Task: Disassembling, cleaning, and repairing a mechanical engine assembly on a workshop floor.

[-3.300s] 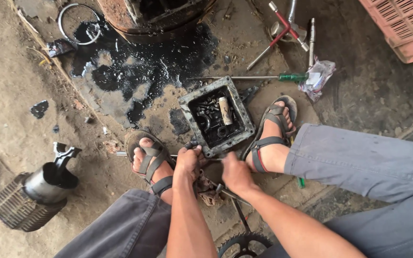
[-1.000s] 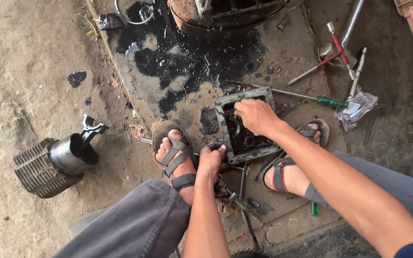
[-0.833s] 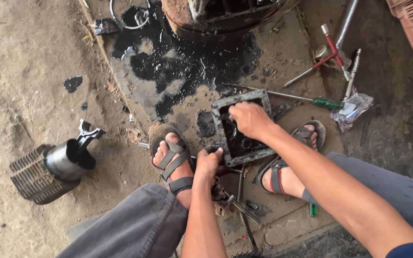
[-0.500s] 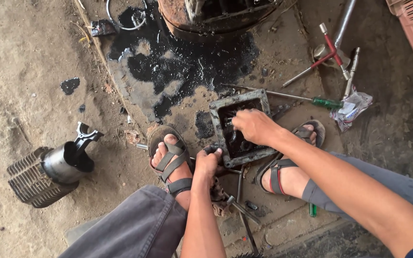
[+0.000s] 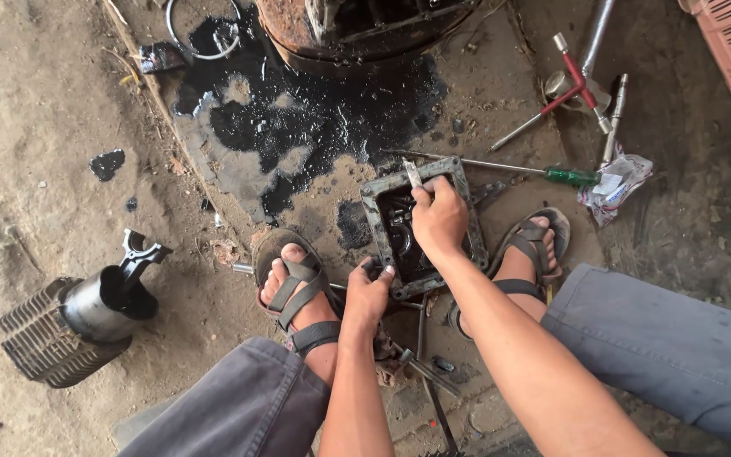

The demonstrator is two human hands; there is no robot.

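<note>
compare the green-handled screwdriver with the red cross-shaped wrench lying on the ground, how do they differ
The green-handled screwdriver is one long thin shaft with a green grip at its right end; the red cross-shaped wrench has crossing arms, red at the centre and bare metal toward the tips. The screwdriver lies nearly level, its tip near the open grey metal box; the wrench lies further off, tilted diagonally. Both rest untouched on the dirty ground, away from the right hand.

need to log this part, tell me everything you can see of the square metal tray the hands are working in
The square metal tray is a shallow, grimy grey box with a flat flanged rim, dark with oil inside and holding small dark parts. It lies tilted on the oil-stained ground between the sandalled feet. The right hand reaches into it, pinching a thin metal piece above its far rim. The left hand touches its near corner.
</note>
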